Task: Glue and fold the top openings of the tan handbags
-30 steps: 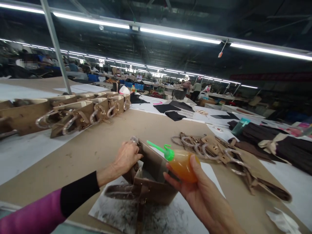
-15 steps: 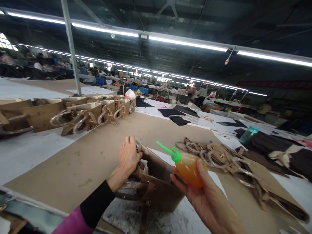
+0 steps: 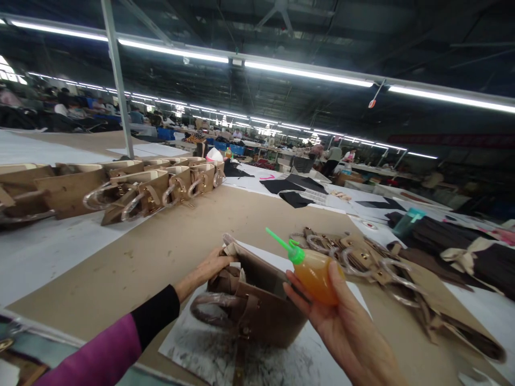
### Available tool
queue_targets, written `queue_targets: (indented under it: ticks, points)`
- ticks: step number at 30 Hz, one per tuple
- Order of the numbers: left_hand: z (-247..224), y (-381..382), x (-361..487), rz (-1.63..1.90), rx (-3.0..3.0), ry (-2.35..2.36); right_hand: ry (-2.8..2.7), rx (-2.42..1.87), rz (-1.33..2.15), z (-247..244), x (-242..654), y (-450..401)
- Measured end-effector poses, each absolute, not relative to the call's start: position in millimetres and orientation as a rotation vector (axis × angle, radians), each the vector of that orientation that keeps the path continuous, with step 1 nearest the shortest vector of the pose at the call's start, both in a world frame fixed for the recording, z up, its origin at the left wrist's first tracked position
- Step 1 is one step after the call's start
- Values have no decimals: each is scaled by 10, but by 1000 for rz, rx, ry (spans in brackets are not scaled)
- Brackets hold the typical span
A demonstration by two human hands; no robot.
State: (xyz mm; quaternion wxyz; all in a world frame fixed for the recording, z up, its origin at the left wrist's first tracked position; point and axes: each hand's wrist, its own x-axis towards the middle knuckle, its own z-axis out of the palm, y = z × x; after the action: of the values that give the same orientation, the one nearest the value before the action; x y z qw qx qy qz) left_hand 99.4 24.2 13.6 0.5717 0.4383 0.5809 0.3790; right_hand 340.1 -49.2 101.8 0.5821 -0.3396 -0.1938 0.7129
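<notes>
A brown handbag [image 3: 269, 316] stands open at the top on a stained white sheet [image 3: 181, 343]. One plastic-wrapped handle hangs down its near side. My left hand [image 3: 212, 266] is closed on the bag's left end, thumb at the top edge, the other fingers partly hidden. In my right hand [image 3: 341, 327] is a squeeze bottle [image 3: 316, 274] of amber liquid, gripped between thumb and fingers. Its green spout points up and left, above the bag's right end.
Rows of similar brown handbags [image 3: 153, 187] stand at the left. Flat brown bag pieces with wrapped handles [image 3: 362, 257] lie to the right, near a teal bottle [image 3: 409, 222] and dark fabric [image 3: 434, 246]. Black pieces [image 3: 295, 199] lie farther back, and people are at distant tables.
My left hand has lowered and flattened against the bag's left end, uncovering the near handle. The squeeze bottle has shifted slightly right, still in my right hand.
</notes>
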Motion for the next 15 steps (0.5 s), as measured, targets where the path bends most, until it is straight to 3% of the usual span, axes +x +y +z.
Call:
queue_targets:
  ticks: [7, 15]
  points:
    - [248, 425, 906, 901, 1298, 1330, -354, -787, 1654, 1034, 3489, -470]
    - [1311, 622, 1066, 676, 1884, 1209, -130, -713, 1789, 826, 3827, -668]
